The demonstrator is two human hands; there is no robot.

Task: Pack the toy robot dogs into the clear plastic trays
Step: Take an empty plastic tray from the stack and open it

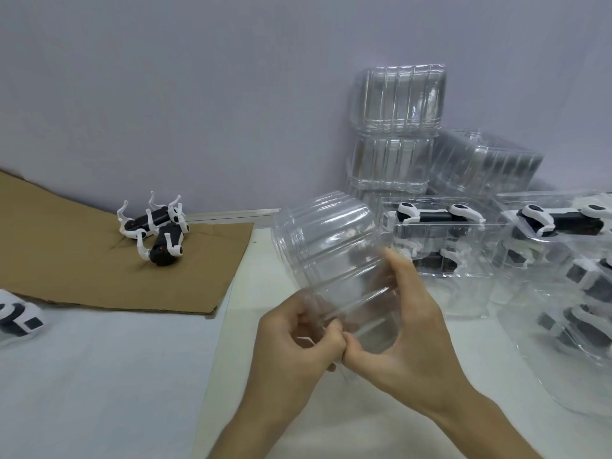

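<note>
Tray (pixel 324 240) sits in both grips: left hand (pixel 294 339) and right hand (pixel 407 326) pinch its near edge above the table (pixel 132 376).

Tabletop layout: loose dogs at the left, trays at the back and right.

A cardboard sheet (pixel 66 253) lies on the far left of the tabletop (pixel 99 376), with two toy robot dogs (pixel 159 233) on it near the wall, touching each other. A third dog (pixel 18 318) lies at the left edge, in front of the sheet. Above the middle, the left hand (pixel 291 332) and right hand (pixel 407 326) hold an empty tray (pixel 328 246) between them. Behind it, stacked trays (pixel 395 127) stand against the wall. Filled trays (pixel 440 240) with dogs in them crowd the right edge.
</note>
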